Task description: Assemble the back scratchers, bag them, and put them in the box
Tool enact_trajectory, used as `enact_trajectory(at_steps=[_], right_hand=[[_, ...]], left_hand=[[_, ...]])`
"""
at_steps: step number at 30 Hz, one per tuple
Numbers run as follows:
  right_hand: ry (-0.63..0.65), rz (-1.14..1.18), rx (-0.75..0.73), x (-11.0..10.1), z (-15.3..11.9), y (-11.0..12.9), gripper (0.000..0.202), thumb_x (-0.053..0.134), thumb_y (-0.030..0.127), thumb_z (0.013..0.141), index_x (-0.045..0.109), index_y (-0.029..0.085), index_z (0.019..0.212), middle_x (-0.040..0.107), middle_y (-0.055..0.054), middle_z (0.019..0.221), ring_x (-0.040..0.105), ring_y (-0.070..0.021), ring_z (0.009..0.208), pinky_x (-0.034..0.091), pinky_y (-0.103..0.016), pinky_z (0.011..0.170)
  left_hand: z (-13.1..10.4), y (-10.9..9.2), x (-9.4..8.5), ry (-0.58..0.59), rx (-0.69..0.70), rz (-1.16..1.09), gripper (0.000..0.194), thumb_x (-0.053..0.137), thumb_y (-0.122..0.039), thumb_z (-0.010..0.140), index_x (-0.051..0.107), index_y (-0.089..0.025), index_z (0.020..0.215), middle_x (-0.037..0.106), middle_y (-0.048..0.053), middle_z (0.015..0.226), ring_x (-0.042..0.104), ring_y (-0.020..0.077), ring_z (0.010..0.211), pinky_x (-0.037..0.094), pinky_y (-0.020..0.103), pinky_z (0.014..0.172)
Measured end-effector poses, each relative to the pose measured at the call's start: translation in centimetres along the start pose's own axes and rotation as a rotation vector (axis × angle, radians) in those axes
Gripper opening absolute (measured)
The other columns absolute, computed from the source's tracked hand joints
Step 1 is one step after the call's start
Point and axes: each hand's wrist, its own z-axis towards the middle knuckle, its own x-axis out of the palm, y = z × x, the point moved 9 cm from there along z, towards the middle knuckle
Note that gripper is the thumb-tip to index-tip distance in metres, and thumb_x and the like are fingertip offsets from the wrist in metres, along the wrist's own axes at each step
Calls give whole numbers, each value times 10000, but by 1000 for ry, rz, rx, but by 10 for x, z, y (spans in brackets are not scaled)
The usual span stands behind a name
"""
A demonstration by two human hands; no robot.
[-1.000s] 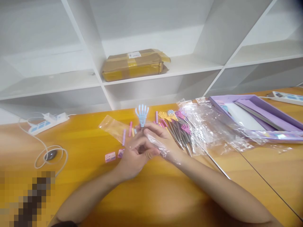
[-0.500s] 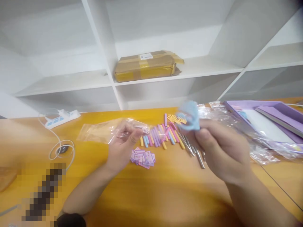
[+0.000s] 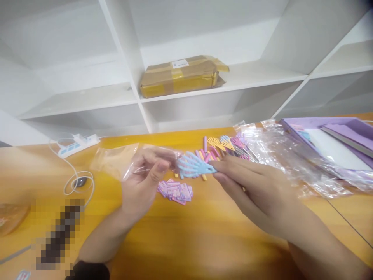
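On the left, the power strip (image 3: 78, 144) and the mouse (image 3: 80, 182) with its looped cable are left well apart from the work. Next, the clear bag (image 3: 113, 161) is gripped by the left hand (image 3: 142, 179), with its fingers curled about the plastic and its thumb raised towards them; the forearm is angled up from the lower left. Beyond it, the blue hand-shaped piece (image 3: 195, 165) has been swung leftward from over the pile and is now held at the bag's right end, above the small cards (image 3: 176, 191). Bag and piece have thus been brought together, it seems; whether any prong has been slipped inside cannot be told. Its narrow base is pinched between thumb and fingers of the right hand (image 3: 256, 190), turned palm inward, knuckles up, reaching from the lower right. Behind are seen coloured sticks (image 3: 205, 144), yellow hand-shaped heads (image 3: 215, 143), plastic wrappers (image 3: 271, 151) and the purple tray (image 3: 291, 125).
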Motion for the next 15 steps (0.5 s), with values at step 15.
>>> enact_trajectory(at_steps=[15], right_hand=[[-50,-44,-71,-1,4,-11,201,557,143,1056,651,148,1234,642,-50,925,564,-110,775,425,-249,679]], left_hand=[[-5,22,7,45,-312,-149,222,706,-408,1010,824,-251,1113,793,85,1219,757,271,1164,656,460,1013]])
